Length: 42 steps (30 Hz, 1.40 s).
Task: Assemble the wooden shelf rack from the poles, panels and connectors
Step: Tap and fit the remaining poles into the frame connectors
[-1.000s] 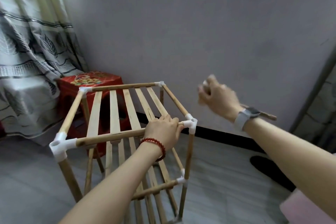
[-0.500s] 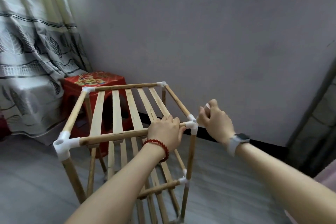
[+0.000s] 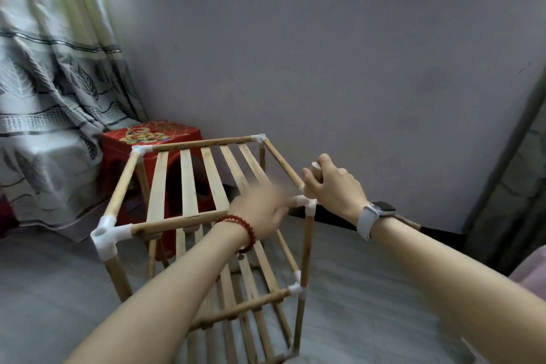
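Head view, the only one supplied. The shelf rack [image 3: 189,216] stands upright on the grey floor [image 3: 53,289] at centre frame, two slatted tiers showing, with white corner connectors joining its poles. The right hand [image 3: 334,186] sits at about 3 o'clock from the top tier's centre, directly above the near right connector [image 3: 307,204]; its fingers are curled round a pale piece, presumably a pole end or cap, whose identity cannot be made out. The placement suggests it is being seated into that connector's upward socket. The left hand [image 3: 263,210] lies over the near top rail beside the same connector; it is motion-blurred, so whether its fingers clasp the rail or merely rest there cannot be told. Its position reads as bracing the frame against downward pressure. The near left connector [image 3: 107,235], at 8 o'clock, shows an open socket, so further uprights appear outstanding. A red stool [image 3: 153,139] stands behind the rack at 11 o'clock, against a patterned curtain [image 3: 44,97].
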Each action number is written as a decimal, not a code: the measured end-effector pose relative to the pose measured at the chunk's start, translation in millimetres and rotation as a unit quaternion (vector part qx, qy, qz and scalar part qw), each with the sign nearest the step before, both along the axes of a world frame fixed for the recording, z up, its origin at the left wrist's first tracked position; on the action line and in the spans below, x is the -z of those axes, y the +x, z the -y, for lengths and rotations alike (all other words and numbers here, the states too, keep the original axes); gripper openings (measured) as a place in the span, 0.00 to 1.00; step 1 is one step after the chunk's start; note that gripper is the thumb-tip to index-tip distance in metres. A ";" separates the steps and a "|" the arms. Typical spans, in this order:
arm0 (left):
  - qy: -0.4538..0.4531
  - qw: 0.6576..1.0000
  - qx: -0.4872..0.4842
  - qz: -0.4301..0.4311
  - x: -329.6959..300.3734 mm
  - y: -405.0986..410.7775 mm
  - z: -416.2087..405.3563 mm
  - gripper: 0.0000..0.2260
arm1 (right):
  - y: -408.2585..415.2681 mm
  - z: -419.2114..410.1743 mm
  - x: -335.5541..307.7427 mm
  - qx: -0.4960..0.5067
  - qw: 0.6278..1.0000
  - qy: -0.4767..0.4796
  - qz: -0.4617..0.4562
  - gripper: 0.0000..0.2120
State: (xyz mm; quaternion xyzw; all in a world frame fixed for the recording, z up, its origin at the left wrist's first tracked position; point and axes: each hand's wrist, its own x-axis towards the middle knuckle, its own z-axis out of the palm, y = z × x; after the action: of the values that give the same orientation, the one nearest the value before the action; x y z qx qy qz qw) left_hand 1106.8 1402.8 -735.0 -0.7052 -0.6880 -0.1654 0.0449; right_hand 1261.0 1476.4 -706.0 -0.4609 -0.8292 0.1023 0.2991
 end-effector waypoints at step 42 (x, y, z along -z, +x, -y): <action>-0.016 0.993 0.070 -0.090 -4.2 25.4 -53.5 0.23 | 65.0 -25.8 -84.0 0.004 0.993 0.083 -0.088 0.18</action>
State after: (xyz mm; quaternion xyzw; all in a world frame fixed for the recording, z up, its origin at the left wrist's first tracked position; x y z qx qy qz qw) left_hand 1132.2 1456.4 -730.8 -0.7645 -0.6324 -0.0926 0.0839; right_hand 1326.0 1502.2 -622.0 -0.4269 -0.8036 0.0719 0.4084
